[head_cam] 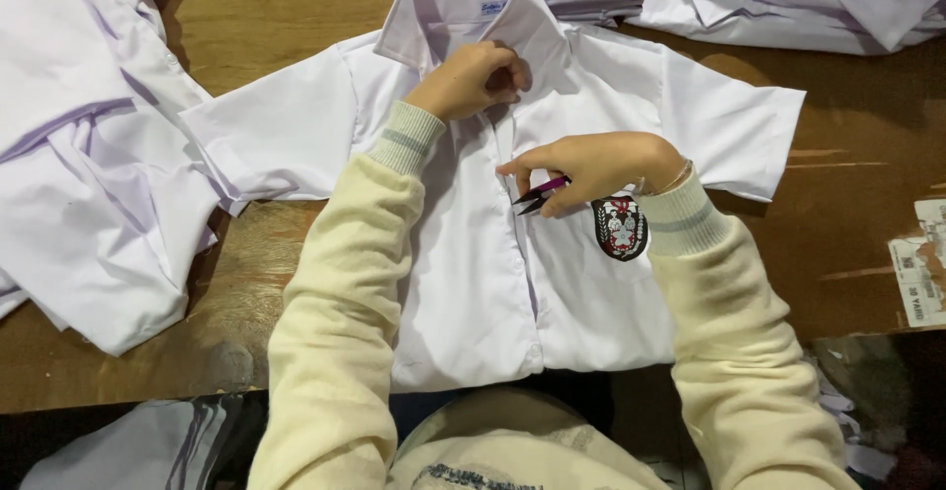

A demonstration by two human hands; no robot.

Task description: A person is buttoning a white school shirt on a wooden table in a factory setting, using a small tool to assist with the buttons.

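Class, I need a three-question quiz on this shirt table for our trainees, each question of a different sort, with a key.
1. True or false: the right hand holds thread snips.
2. Where is the left hand? A) on the sleeve B) below the collar C) on the table
3. What lies on the shirt beside the right wrist?

Key: 1 true; 2 B; 3 an embroidered badge.
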